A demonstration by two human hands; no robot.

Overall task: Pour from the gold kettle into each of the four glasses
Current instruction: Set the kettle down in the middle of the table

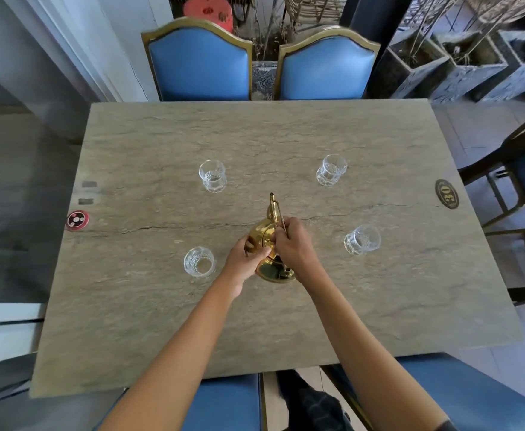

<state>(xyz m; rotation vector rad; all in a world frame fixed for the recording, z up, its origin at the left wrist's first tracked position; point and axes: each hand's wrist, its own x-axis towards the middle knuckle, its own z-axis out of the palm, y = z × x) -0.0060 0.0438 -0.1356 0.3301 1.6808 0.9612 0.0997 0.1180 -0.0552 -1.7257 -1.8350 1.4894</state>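
Observation:
The gold kettle (262, 233) stands near the middle of the stone table (255, 135), its thin spout pointing away from me. My right hand (293, 247) is closed around the kettle's upright handle. My left hand (245, 259) grips the kettle's left side near the lid. Four cut-glass tumblers stand around it: a far-left glass (212, 176), a far-right glass (331, 170), a near-left glass (199, 262) and a near-right glass (362, 239). All stand upright. I cannot tell whether any holds liquid.
A red round call button (77, 220) sits at the table's left edge and a dark oval number plaque (447, 193) near the right edge. Two blue chairs (200, 66) stand at the far side, with stone planters (469, 63) behind on the right.

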